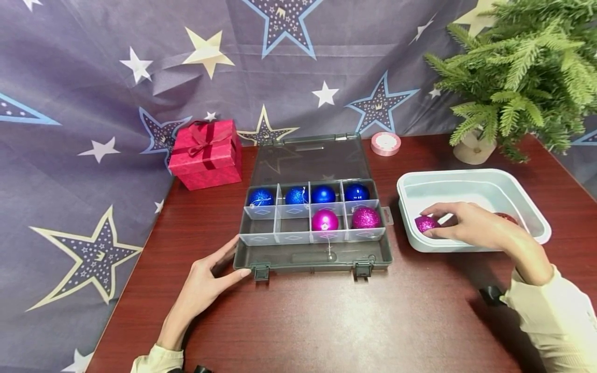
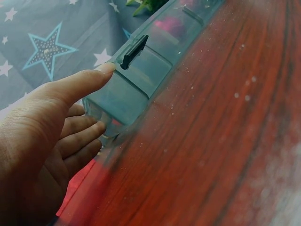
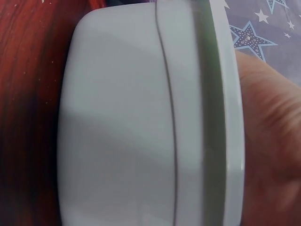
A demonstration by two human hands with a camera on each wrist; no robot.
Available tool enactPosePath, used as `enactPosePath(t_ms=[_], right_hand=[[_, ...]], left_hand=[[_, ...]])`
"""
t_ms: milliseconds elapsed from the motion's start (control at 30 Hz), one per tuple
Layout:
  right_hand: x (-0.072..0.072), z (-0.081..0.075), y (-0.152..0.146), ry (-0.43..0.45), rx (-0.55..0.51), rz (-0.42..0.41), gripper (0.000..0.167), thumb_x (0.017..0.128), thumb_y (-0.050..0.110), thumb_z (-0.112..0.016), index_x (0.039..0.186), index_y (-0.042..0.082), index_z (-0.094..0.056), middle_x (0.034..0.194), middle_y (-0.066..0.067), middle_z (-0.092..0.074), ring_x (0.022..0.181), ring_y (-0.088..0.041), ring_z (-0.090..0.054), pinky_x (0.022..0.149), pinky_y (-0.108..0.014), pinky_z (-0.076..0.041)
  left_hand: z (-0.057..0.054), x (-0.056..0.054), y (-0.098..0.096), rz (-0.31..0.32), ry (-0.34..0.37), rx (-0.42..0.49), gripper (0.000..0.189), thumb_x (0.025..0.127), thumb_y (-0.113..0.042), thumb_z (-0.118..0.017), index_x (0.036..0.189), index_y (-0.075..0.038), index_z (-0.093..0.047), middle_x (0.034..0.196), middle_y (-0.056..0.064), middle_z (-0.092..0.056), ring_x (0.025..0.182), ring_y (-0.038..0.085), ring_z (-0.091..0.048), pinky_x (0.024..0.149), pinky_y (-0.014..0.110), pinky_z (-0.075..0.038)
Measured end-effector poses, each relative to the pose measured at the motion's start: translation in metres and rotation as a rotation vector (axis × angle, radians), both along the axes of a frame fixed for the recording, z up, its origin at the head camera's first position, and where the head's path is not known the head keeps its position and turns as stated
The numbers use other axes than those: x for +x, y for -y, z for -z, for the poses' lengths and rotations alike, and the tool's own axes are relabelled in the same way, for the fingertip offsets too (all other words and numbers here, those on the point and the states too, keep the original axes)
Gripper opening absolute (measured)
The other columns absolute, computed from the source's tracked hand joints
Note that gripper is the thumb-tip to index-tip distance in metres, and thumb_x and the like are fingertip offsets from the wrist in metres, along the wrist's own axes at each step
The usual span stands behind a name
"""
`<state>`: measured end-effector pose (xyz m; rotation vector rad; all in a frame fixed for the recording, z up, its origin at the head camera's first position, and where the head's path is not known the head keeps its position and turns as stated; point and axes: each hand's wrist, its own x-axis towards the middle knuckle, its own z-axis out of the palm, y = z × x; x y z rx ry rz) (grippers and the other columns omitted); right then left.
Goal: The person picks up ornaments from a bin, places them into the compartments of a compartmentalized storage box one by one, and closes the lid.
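Observation:
A divided plastic storage box [image 1: 298,254] stands with its lid raised. Blue Christmas baubles [image 1: 324,194] fill its back row; a shiny pink bauble [image 1: 325,220] and a glittery pink bauble [image 1: 366,217] sit in the front row's right cells. My left hand [image 1: 205,280] touches the box's front left corner, thumb straight along the front edge, fingers beside the side wall [image 2: 113,99]. Inside a white plastic tub [image 1: 475,176], my right hand [image 1: 466,225] pinches a glittery magenta bauble [image 1: 425,224] between thumb and fingers. In the right wrist view, the tub's wall [image 3: 122,113] hides the fingers.
A red bauble [image 1: 506,217] lies in the tub, partly behind my right hand. A red gift box [image 1: 205,155] stands at the back left. A pink ribbon roll [image 1: 385,144] and a small artificial fir tree [image 1: 517,77] are at the back right.

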<state>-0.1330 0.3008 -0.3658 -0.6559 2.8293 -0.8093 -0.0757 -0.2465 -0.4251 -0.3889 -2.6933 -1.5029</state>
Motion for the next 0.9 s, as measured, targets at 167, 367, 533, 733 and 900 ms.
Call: enactPosePath(t_ms=[167, 367, 533, 733, 900], right_hand=[[0.001, -0.003, -0.001, 0.004, -0.024, 0.034, 0.036, 0.09, 0.025, -0.082, 0.122, 0.009, -0.073, 0.112, -0.004, -0.074, 0.098, -0.016, -0.067, 0.083, -0.029, -0.051], [0.004, -0.008, -0.002, -0.024, -0.049, 0.075, 0.042, 0.091, 0.025, -0.082, 0.129, 0.009, -0.07, 0.117, -0.011, -0.073, 0.094, -0.013, -0.067, 0.08, -0.021, -0.048], [0.004, -0.012, -0.002, -0.074, -0.104, 0.069, 0.043, 0.093, 0.021, -0.08, 0.132, 0.01, -0.069, 0.118, -0.01, -0.073, 0.096, -0.005, -0.067, 0.079, -0.016, -0.05], [0.005, -0.015, -0.001, -0.195, -0.162, 0.041, 0.041, 0.09, 0.012, -0.081, 0.13, 0.008, -0.07, 0.116, -0.007, -0.073, 0.095, 0.006, -0.064, 0.079, -0.009, -0.047], [0.006, -0.019, -0.001, -0.276, -0.149, 0.055, 0.044, 0.088, 0.011, -0.083, 0.13, 0.008, -0.07, 0.116, -0.009, -0.074, 0.093, 0.008, -0.062, 0.079, -0.009, -0.045]], left_hand=[[0.0, 0.0, 0.0, -0.001, 0.003, 0.003, 0.073, 0.085, -0.024, -0.089, 0.151, -0.026, -0.056, 0.132, 0.001, -0.069, 0.125, 0.012, -0.062, 0.101, 0.014, -0.042], [0.0, 0.001, 0.0, 0.0, 0.003, 0.007, 0.073, 0.086, -0.024, -0.088, 0.151, -0.026, -0.056, 0.132, 0.001, -0.069, 0.125, 0.012, -0.062, 0.101, 0.014, -0.043], [0.0, 0.001, 0.0, -0.005, -0.001, -0.001, 0.073, 0.086, -0.024, -0.088, 0.151, -0.026, -0.056, 0.132, 0.001, -0.069, 0.125, 0.012, -0.062, 0.101, 0.013, -0.042], [0.001, 0.0, 0.0, 0.0, -0.012, -0.003, 0.072, 0.086, -0.023, -0.088, 0.151, -0.023, -0.056, 0.131, 0.004, -0.069, 0.125, 0.015, -0.062, 0.1, 0.012, -0.042], [0.001, 0.0, 0.0, -0.004, -0.005, -0.007, 0.072, 0.086, -0.025, -0.088, 0.151, -0.023, -0.057, 0.131, 0.003, -0.069, 0.124, 0.013, -0.062, 0.1, 0.013, -0.042]])
